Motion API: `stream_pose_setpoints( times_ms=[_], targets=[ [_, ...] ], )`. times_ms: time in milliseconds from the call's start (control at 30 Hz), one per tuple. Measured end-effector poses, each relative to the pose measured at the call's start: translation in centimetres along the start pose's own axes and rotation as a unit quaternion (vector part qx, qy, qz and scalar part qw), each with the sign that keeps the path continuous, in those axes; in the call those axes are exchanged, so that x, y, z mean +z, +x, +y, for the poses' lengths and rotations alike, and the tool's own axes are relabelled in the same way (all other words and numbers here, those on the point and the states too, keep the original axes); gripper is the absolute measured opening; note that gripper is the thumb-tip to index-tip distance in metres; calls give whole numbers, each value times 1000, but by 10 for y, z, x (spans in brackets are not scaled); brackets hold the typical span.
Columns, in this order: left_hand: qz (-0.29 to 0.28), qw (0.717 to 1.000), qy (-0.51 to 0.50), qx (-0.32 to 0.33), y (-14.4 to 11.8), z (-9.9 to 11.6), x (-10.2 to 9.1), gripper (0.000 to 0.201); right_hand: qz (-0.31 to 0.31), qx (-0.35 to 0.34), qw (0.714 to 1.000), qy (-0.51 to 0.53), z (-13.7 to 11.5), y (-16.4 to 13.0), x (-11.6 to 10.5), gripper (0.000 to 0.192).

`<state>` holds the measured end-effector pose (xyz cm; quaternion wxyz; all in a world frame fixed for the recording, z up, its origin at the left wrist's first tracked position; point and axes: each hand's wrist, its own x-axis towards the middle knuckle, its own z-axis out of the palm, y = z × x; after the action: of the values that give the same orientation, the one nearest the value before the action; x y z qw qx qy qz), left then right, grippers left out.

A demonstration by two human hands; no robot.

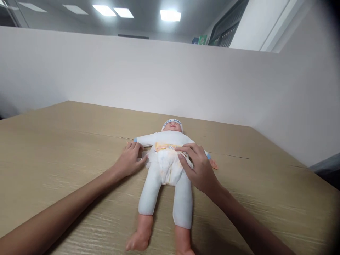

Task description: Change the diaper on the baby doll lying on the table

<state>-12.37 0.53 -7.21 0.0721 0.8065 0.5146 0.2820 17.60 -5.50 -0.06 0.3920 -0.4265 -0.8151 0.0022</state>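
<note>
A baby doll (170, 140) in a white suit and cap lies on its back on the wooden table (66, 148), feet toward me. A white diaper (167, 166) with a yellow printed waistband is wrapped around its hips. My left hand (130, 159) rests at the doll's left side, fingertips pinching the diaper's side tab. My right hand (198, 166) lies on the diaper's right side, fingers pressing its front and waistband. The doll's arm on the right is partly hidden under my right hand.
White partition walls (159, 78) close off the far and right sides of the table. The table's right edge (313, 170) drops off to a dark floor. Ceiling lights show above the partition.
</note>
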Motion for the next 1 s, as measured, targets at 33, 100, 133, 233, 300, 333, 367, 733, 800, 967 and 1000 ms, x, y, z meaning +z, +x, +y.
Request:
stream_pose_setpoints(
  times_ms=[33, 100, 133, 233, 300, 333, 367, 733, 800, 967, 1000],
  targets=[
    [-8, 1000, 6, -18, 0, -1, 1, 28, -23, -11, 1000, 1, -6, 12, 3, 22],
    [-26, 998, -21, -58, 3, -2, 3, 26, -83, -31, 996, -5, -15, 34, 12, 19],
    [-36, 995, -46, -76, 5, -2, 3, 26, -111, -35, 993, -12, -19, 43, 17, 18],
    [-77, 983, -120, -114, 14, -5, -4, 32, -159, 0, 987, -22, -23, 61, 30, 11],
    [-101, 973, -164, -124, 21, -5, -13, 41, -171, 40, 984, -12, -22, 65, 34, 9],
    [-108, 968, -186, -127, 25, -4, -19, 45, -175, 54, 983, -6, -21, 65, 35, 9],
    [-110, 963, -209, -128, 30, -1, -25, 48, -178, 62, 982, 0, -20, 66, 36, 10],
    [-116, 875, -463, -79, 66, 81, -19, 34, -151, 153, 975, 59, -16, 66, 41, 46],
    [-55, 870, -483, -86, 62, 77, -11, 26, -141, 163, 975, 54, -16, 65, 41, 45],
    [-40, 895, -441, -53, 54, 51, 6, 31, -157, 156, 972, 84, -14, 65, 38, 47],
    [-48, 898, -434, -49, 54, 47, 9, 32, -151, 157, 972, 87, -12, 65, 38, 48]
  ],
)
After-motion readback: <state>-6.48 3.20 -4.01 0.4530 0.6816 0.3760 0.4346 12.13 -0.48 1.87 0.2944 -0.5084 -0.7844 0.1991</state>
